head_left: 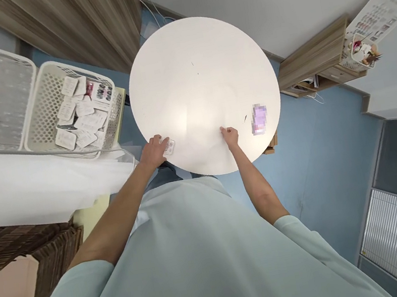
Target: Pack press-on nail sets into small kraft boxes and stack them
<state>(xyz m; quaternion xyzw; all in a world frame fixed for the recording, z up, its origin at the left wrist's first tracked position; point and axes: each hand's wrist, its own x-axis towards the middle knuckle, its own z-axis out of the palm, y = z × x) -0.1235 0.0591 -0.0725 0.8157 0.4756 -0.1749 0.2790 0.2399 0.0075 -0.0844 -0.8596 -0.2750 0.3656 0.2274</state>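
My left hand (153, 153) is at the near left edge of the round white table (193, 77). Its fingers close on the side of a small clear plastic case (169, 146), whose contents are too small to make out. Over the near part of the tabletop, my right hand (230, 136) is closed, thumb and forefinger pressed together and pointing left. Whatever may be between those fingertips cannot be seen. A blurred purple item (259, 119) lies on the table to the right of my right hand.
Left of the table stands a white basket (36, 118) with several white cards. Beside it, another basket (24, 64) holds many clear plastic pieces. Folded brown cardboard (56, 255) is stacked at lower left. A wooden cabinet (315, 58) stands against the wall at right.
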